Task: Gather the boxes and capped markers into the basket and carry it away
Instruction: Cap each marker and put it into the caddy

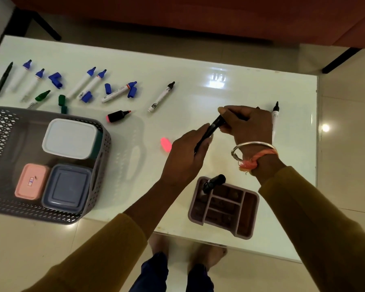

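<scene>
White glossy bench (198, 91) | near-left edge: grey lattice basket (0, 148) | far left: uncapped markers (81, 82) among loose blue and green caps (55, 79) | centre: highlighter (118, 116), pink cap (166, 144) | near right: brown compartment tray (251, 218)

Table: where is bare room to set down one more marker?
Bare: the far strip of the table between the black-tipped white marker and the right edge, and the patch between the basket and the compartment tray. Crowded: the far-left blue markers and loose caps.
</scene>
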